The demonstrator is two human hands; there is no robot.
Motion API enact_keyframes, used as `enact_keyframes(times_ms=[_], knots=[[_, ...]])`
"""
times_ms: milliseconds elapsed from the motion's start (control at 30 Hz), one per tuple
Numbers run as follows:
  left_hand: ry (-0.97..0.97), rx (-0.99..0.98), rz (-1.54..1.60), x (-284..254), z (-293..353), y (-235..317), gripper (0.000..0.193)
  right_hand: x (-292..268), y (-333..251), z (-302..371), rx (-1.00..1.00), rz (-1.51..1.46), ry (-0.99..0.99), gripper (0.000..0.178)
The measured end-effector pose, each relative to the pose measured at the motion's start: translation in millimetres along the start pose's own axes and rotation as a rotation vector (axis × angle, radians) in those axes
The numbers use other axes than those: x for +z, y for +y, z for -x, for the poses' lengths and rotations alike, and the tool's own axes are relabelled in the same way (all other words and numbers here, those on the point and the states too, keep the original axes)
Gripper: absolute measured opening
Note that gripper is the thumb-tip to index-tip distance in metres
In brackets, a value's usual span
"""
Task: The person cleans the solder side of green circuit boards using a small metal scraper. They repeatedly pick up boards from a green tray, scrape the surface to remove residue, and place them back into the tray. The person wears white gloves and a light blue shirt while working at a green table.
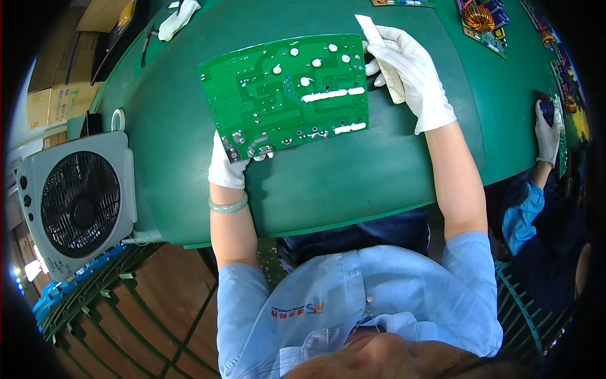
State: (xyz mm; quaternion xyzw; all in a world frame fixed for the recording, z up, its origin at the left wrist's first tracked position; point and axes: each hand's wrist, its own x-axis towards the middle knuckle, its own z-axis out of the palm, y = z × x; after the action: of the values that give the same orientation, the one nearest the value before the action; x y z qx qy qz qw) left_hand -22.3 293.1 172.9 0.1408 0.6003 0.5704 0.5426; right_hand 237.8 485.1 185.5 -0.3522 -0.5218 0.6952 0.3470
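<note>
As L hand (226, 167) grips green board (265, 95), R hand (410, 69) clasps pale strip (392, 83).
Both white-gloved; R hand nr board's R edge, fan (81, 203) well L.

The circuit board (278, 104) was green, patterned in darker green, with white round blobs (306, 81), white streaks (334, 95) and silvery solder spots (237, 138). The left hand (226, 169) and the right hand (409, 71) were gloved in plain white; the held strip (393, 83) was off-white. The desk (353, 170) was deep green, the bangle (228, 206) pale green, the shirt (404, 284) light blue with a red-and-orange mark (309, 309), the fan (127, 189) grey around a black grille (79, 189).
</note>
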Motion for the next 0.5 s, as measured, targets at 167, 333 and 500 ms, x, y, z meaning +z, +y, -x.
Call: enact_keyframes(times_ms=[167, 333, 500], knots=[[-0.053, -0.024, 0.107, -6.6, -0.3, -2.2, 0.043, 0.7, -3.6, 1.3, 0.009, 0.011, -0.023, 0.046], [-0.211, -0.082, 0.271, -11.7, -1.0, -2.1, 0.043, 1.5, -3.6, 2.8, 0.013, 0.028, -0.014, 0.044], [-0.129, -0.08, 0.232, -13.3, -2.7, -5.4, 0.045, 2.0, 4.8, 2.2, 0.023, 0.025, -0.005, 0.042]])
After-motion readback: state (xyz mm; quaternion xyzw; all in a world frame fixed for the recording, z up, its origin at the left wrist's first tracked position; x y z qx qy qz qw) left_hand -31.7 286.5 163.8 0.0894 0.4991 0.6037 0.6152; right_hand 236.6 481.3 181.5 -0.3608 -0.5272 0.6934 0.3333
